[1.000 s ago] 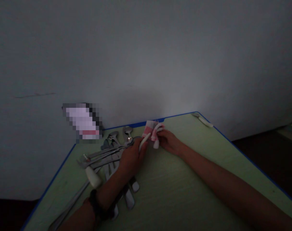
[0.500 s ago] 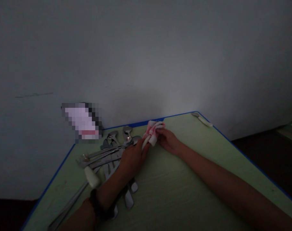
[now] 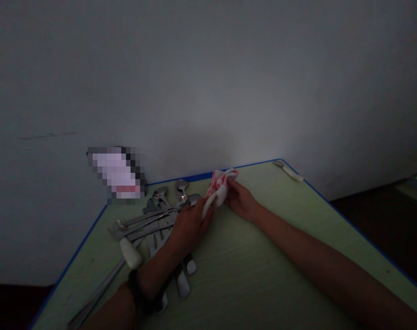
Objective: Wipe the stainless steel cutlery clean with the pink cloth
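Left hand: gripping utensil by its pale handle | right hand: pinching cloth | cloth: between the hands, around utensil's hidden head; looks soft, light, easily bunched | utensil: probably stiff, light, smooth; handle gives surest hold | cutlery: just left of left hand

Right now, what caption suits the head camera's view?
Left hand holds a white handle; right hand, a pink-and-white cloth bunched against it, beside piled cutlery.
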Demonstrator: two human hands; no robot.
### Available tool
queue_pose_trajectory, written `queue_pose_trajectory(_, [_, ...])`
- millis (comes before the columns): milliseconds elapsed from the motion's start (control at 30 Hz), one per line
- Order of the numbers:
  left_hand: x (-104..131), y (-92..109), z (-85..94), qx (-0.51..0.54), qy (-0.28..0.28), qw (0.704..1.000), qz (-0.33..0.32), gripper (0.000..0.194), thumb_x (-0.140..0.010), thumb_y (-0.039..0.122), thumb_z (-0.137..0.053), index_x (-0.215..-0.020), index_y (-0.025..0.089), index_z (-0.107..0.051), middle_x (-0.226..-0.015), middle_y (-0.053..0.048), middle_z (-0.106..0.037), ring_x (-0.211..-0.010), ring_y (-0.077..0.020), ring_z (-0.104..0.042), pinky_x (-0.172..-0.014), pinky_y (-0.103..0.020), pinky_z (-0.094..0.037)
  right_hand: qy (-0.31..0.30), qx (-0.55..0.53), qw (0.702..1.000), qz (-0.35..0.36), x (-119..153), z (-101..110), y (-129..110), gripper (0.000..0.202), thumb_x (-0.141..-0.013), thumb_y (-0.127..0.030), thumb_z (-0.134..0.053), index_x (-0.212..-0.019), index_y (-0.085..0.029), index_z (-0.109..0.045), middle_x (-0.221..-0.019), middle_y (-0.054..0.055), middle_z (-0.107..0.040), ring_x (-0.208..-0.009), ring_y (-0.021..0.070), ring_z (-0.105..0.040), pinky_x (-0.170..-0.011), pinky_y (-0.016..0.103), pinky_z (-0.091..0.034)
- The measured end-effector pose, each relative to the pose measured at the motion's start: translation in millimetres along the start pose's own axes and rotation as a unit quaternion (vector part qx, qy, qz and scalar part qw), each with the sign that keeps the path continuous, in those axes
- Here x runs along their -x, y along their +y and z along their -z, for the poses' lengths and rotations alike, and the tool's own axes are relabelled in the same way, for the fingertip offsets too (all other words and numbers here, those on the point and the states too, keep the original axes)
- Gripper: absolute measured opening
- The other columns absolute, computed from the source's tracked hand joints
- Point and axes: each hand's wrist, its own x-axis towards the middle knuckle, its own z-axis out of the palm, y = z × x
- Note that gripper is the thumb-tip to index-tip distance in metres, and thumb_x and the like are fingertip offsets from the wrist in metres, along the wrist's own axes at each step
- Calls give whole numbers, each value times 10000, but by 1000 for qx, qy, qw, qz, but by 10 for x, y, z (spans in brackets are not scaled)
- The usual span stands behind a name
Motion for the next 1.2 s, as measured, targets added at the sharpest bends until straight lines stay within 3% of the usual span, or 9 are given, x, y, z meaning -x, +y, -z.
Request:
queue_pose_trajectory(300, [39, -9, 34, 63, 11, 998, -26, 330, -917, 379, -324, -1095, 156, -491, -834, -73, -622, -770, -221, -594, -694, -328, -445, 11, -30, 999, 5, -20, 21, -8, 138, -805, -322, -557, -862, -200, -589, -685, -10, -646, -692, 151, -608, -711, 294, -483])
queue_pose_trajectory(567, [30, -5, 35, 52, 15, 998, -23, 329, -900, 399, -362, -1066, 160, -515, -756, -48, -603, -712, -206, -576, -643, -307, -422, 40, -93, 993, 55, -65, -19, -15, 140, -832, -343, -527, -791, -219, -578, -697, -41, -623, -628, 110, -551, -699, 253, -466])
queue_pose_trajectory(733, [37, -9, 34, 37, 4, 998, -45, 291, -907, 404, -345, -906, 178, -527, -698, -24, -580, -669, -188, -553, -616, -287, -398, 35, -93, 993, 63, -83, -13, -32, 198, -818, -406, -538, -830, -214, -583, -772, -26, -625, -655, 104, -538, -694, 242, -458])
queue_pose_trajectory(900, [22, -34, 6, -5, -8, 999, -38, 295, -914, 382, -333, -781, 189, -512, -672, -24, -573, -668, -189, -551, -619, -282, -387, 36, 0, 997, 68, -56, -5, 7, 248, -732, -411, -642, -810, -181, -591, -709, -15, -616, -646, 109, -538, -692, 251, -452])
queue_pose_trajectory(1200, [-1, 3, 54, -1, -33, 999, -4, 267, -906, 351, -338, -904, 191, -551, -762, -49, -641, -717, -202, -586, -660, -290, -400, -81, 189, 978, 40, -3, 65, 86, 351, -645, -340, -726, -935, -176, -616, -820, 13, -653, -725, 126, -581, -728, 270, -449])
